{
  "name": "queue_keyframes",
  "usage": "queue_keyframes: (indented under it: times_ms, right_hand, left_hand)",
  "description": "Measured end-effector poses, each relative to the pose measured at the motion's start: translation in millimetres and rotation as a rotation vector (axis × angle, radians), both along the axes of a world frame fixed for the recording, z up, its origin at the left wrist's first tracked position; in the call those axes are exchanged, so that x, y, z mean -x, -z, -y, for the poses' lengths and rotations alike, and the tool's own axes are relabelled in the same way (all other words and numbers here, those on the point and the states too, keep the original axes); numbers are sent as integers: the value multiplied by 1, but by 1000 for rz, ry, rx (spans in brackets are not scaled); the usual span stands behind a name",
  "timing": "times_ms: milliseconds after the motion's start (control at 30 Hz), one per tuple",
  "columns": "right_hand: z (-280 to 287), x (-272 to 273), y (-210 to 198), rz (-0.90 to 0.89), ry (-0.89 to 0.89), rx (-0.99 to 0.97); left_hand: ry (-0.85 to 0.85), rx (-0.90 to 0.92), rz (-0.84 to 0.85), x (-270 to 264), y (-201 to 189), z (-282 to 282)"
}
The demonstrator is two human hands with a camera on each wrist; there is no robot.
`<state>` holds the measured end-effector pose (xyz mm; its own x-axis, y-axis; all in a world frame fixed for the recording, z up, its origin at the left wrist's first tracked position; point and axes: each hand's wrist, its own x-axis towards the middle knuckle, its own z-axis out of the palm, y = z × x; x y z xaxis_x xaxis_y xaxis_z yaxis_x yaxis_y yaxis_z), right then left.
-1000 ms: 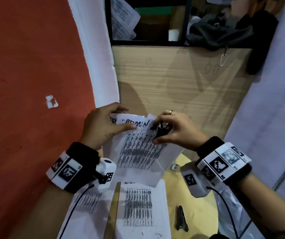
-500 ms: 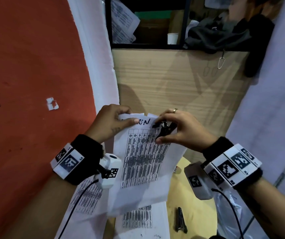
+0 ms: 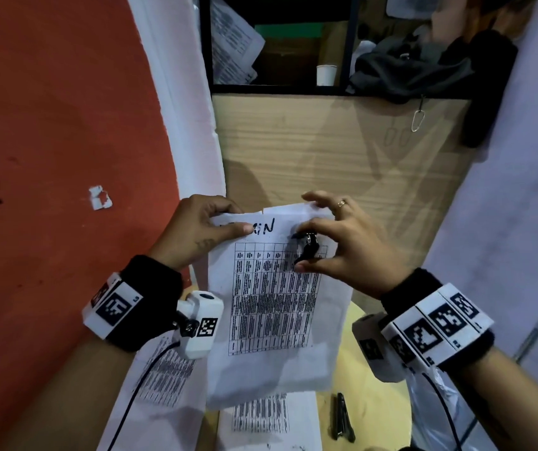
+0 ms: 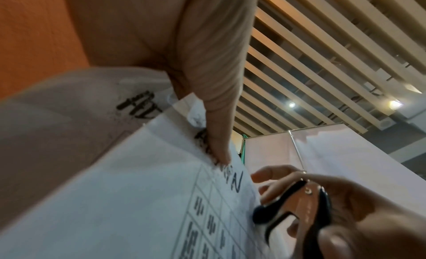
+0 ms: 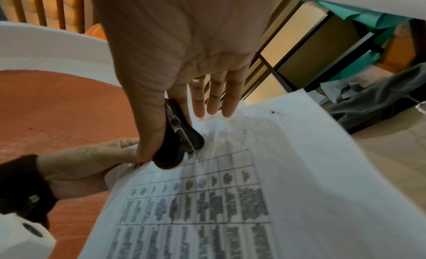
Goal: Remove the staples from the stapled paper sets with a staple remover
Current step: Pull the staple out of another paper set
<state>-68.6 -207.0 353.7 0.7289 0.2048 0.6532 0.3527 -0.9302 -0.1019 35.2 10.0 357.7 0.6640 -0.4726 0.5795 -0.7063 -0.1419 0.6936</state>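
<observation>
A stapled paper set (image 3: 274, 307) with a printed table and handwritten letters at its top hangs lifted above the table. My left hand (image 3: 196, 229) pinches its top left corner, thumb on the front (image 4: 214, 135). My right hand (image 3: 342, 245) pinches a black and metal staple remover (image 3: 306, 247) between thumb and forefinger, its claws on the sheet's upper right (image 5: 179, 140). The other three fingers stretch out straight over the top edge. In the left wrist view the staple remover (image 4: 297, 208) touches the paper (image 4: 115, 199) beside the table grid. No staple is visible.
More printed sheets (image 3: 261, 418) lie on the round yellow table (image 3: 375, 402) below, another paper (image 3: 160, 379) under my left wrist. A black tool (image 3: 342, 418) rests on the table at lower right. Beyond stands a wooden cabinet (image 3: 326, 151), with red floor (image 3: 49, 157) on the left.
Both hands have lifted the paper set higher and unfolded it so it hangs flat. The right hand's outer fingers have spread out while the remover stays on the top corner.
</observation>
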Motion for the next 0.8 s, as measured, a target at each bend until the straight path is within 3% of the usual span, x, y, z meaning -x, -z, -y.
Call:
queue_keyframes:
  times_ms: [200,300,800]
  right_hand:
    - [-22,-6,4,255,-128,-214]
    - [-35,-8,12,301,-206,-266]
    - [-42,-13,9,332,-239,-110]
  left_hand:
    - [20,-57,37,8,-4,2]
    - [25,-59,54,11,-5,5]
    - [20,-59,-47,15,-5,11]
